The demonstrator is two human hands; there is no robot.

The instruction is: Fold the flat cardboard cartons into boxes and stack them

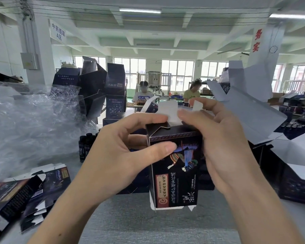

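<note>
The carton [176, 166] is held upright in the air above the near middle of the grey tabletop [148, 224], and its lower edge is not touching the surface. It is dark, with a coloured figure and a red label, and the print is seen upside down. At its open top, white flaps [167, 110] are raised. It is gripped by the left hand [113, 152]: the thumb is pressed on the front face and the fingers [148, 118] are curled over the top edge. The right hand [224, 138] is curled round the right side, and one flap is pressed by its fingers [192, 117]. Below the carton a strip of bare tabletop is seen. Flat cartons [25, 194] are spread at the left edge, and large opened cartons [253, 110] are standing close on the right.
</note>
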